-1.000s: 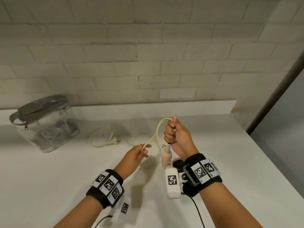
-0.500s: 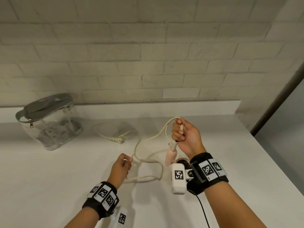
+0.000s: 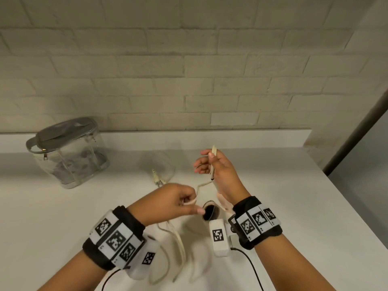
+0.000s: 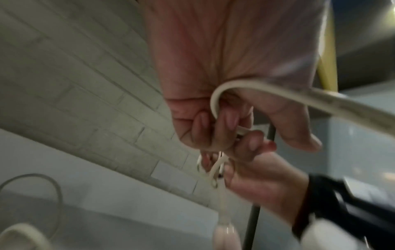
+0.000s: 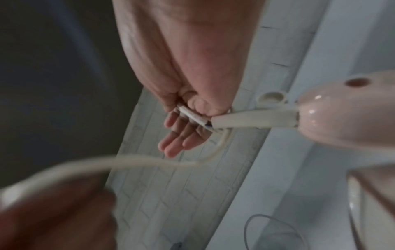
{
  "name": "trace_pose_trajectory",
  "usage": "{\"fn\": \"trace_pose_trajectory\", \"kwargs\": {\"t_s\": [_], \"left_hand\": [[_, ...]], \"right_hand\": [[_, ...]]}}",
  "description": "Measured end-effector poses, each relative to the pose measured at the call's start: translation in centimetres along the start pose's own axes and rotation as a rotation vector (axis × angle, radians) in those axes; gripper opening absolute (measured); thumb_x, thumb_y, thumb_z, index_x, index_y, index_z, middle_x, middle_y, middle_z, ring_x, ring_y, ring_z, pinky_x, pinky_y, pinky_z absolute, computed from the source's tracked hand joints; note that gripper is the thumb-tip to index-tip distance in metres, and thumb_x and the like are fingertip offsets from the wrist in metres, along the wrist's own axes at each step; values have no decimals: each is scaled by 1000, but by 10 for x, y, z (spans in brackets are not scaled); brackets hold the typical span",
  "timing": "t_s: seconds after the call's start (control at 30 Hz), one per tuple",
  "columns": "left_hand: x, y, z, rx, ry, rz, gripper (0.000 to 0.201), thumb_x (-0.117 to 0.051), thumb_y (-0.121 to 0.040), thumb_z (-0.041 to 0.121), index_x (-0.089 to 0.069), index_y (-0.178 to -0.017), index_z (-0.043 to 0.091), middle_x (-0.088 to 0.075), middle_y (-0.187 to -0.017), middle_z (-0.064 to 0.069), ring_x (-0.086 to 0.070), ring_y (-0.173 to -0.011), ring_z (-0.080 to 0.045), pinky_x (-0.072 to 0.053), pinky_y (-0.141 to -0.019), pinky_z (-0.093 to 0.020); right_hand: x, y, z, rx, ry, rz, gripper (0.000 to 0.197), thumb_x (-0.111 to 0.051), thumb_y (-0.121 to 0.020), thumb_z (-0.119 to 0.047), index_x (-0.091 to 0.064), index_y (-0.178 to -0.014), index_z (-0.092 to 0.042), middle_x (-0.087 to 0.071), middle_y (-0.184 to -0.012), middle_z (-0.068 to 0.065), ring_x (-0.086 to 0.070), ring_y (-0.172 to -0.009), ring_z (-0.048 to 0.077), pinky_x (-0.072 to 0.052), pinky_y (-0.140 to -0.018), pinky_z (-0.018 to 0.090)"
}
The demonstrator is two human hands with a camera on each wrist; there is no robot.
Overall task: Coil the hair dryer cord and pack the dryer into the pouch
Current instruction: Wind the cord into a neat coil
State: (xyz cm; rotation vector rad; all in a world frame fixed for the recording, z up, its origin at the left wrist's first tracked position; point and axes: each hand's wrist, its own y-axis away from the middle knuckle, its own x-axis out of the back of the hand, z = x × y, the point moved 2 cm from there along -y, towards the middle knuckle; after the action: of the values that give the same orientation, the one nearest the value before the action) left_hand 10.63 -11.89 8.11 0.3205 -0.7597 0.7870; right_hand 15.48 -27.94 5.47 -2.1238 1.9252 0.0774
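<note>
Pouch (image 3: 69,152): clear, soft-sided, zipped top; stands on the counter (image 3: 273,206) well to the left of both hands.
Dryer (image 3: 212,213): glossy pink body hangs just under the right hand (image 3: 220,173); looks light but slick, so best taken by the handle.
Cord (image 3: 180,242): flat, limp, cream; folded lengths pinched in the right thumb, fingers spread. Left hand (image 3: 178,198) pinches the next loop, slack trailing below.
Plug (image 3: 157,179): lies beyond the left hand.

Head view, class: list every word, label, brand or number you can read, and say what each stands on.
No readable text in any view.
Left wrist band: black-and-white square code markers, no letters.
Right wrist band: same markers; tiny marks beneath, too small to read.
Hair dryer, pouch: no print visible.
</note>
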Motion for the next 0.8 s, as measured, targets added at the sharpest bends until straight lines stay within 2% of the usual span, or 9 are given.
{"fn": "trace_pose_trajectory", "kwargs": {"t_s": [0.1, 0.2, 0.27, 0.33, 0.43, 0.53, 0.6, 0.7, 0.8], "left_hand": [[25, -9, 14, -43, 232, 176, 27, -66, -81, 27, -49, -62, 20, -48, -52, 14, -41, -51, 1, -34, -55, -13], [54, -24, 18, -27, 397, 352, 11, -56, -87, 14, -61, -77, 17, -61, -58, 20, -50, -55, 6, -39, -59, -7], [64, -34, 11, 26, 459, 303, 16, -53, -88, 12, -65, -91, 22, -62, -70, 19, -52, -64, 6, -43, -66, -9], [64, -38, 0, 88, 583, 137, 28, -50, -89, 7, -62, -106, 26, -57, -84, 15, -54, -75, 2, -48, -70, -13], [60, -36, -10, 180, 854, 17, 40, -46, -89, -2, -55, -120, 22, -50, -94, 6, -58, -66, -2, -52, -61, -15], [56, -31, -23, 252, 943, 15, 36, -57, -82, 6, -55, -116, 20, -54, -92, 2, -42, -40, -2, -38, -36, -10], [52, -21, -35, 250, 919, -65, 57, -80, -62, 23, -57, -113, 17, -63, -84, 2, -36, -34, -1, -33, -31, -11], [42, -2, -46, 222, 784, -198, 68, -86, -51, 34, -61, -112, 15, -68, -71, 1, -41, -36, -3, -40, -36, -14], [34, 8, -50, 199, 465, 39, 28, -71, -70, 42, -71, -94, 28, -69, -66, 2, -53, -51, -4, -46, -55, -17]], "right_hand": [[-10, 3, -4, -28, 138, -84, 25, -32, -99, -18, -55, -93, -11, -64, -61, -1, -58, -55, 14, -45, -59, 22], [-19, 11, -8, -96, 206, -172, 34, -31, -100, -22, -57, -81, -11, -50, -49, 4, -44, -42, 15, -38, -47, 22], [-21, 16, -8, -142, 182, -195, 41, -30, -99, -29, -56, -73, -11, -38, -50, 4, -30, -38, 10, -26, -40, 20], [-16, 17, -10, -186, 129, -203, 45, -36, -93, -43, -53, -64, -15, -38, -50, -3, -25, -38, 5, -20, -40, 17], [0, 15, -15, -170, 99, -237, 39, -46, -90, -41, -43, -59, -16, -32, -45, -12, -20, -39, 5, -18, -39, 17], [16, 12, -17, -227, -54, -247, 38, -38, -95, -35, -38, -62, -17, -29, -43, -11, -18, -36, 5, -15, -38, 19], [26, 9, -17, -270, -156, -195, 39, -33, -96, -35, -38, -63, -17, -28, -42, -11, -18, -34, 4, -15, -37, 19], [42, 5, -18, -285, -244, -92, 39, -30, -96, -37, -36, -64, -16, -28, -41, -10, -20, -30, 3, -17, -34, 17], [52, 3, -19, -269, -243, -46, 40, -30, -97, -37, -38, -65, -15, -29, -42, -9, -21, -30, 3, -19, -32, 16]]}}
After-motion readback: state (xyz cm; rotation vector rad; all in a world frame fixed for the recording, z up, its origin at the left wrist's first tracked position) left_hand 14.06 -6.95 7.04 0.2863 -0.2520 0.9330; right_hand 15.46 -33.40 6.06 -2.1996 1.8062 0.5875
